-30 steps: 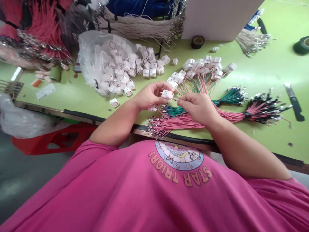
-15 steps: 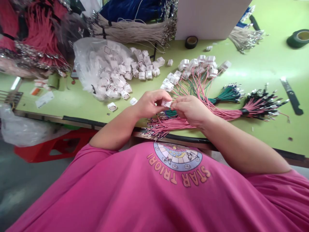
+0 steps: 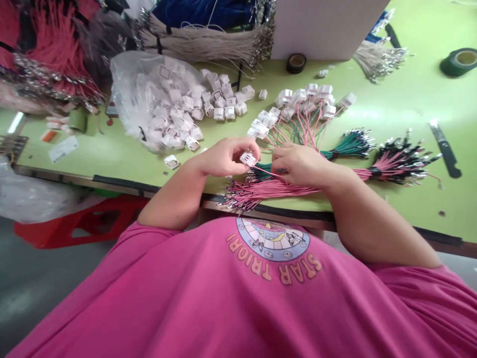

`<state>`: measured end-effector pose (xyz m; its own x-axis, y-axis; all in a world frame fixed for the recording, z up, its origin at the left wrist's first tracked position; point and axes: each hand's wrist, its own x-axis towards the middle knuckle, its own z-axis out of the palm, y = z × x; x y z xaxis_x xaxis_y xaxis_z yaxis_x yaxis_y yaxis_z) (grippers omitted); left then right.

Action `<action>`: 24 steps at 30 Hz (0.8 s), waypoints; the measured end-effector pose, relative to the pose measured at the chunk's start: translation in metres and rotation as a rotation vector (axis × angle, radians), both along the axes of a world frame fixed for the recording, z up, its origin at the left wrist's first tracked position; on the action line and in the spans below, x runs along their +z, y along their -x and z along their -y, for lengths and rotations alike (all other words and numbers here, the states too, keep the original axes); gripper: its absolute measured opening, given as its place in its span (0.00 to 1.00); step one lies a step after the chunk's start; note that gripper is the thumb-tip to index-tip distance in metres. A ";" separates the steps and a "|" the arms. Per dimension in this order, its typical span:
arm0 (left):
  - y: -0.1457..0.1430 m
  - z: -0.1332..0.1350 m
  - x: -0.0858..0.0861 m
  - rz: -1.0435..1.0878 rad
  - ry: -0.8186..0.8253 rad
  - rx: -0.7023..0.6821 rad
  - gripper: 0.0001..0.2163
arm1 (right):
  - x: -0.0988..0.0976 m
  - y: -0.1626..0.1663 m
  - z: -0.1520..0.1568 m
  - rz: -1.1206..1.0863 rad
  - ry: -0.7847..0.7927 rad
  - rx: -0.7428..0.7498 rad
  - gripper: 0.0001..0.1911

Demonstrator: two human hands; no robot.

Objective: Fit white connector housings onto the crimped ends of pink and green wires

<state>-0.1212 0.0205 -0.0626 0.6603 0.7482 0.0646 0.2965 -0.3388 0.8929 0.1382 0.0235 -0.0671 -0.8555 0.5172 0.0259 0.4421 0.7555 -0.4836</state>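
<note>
Between thumb and fingers, my left hand (image 3: 227,158) grips a white plastic connector housing (image 3: 248,158) with slots facing up. A single pink wire (image 3: 269,172) runs out of it toward my right hand (image 3: 300,165). The right fingers are curled closed over the wire bundles, and their tips are partly hidden, so what they pinch does not show. Beneath the hands lie a bundle of pink wires (image 3: 261,190) with metal terminals and a bundle of green wires (image 3: 352,144). Just beyond, housings fitted with pink and green wires (image 3: 306,117) form a cluster.
Loose white housings (image 3: 223,102) spill from a clear plastic bag (image 3: 128,94) at left. Further off are beige wires (image 3: 212,44), a white box (image 3: 324,30) and black tape (image 3: 296,63). A knife (image 3: 445,149) and green tape (image 3: 459,62) lie at right.
My right hand has moved off the housing, slightly right, and curled over the wires. A pink wire now shows stretching from the housing. My left hand has shifted slightly left, still gripping it.
</note>
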 end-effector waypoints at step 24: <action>-0.033 0.003 -0.007 -0.011 0.128 0.374 0.10 | -0.011 0.016 0.006 -0.313 0.050 -0.589 0.04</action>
<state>-0.0879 0.0178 -0.0696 0.3403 0.9390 -0.0500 0.3882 -0.0919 0.9170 0.1223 0.0170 -0.0780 -0.3856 0.9027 0.1910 0.6072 0.4041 -0.6842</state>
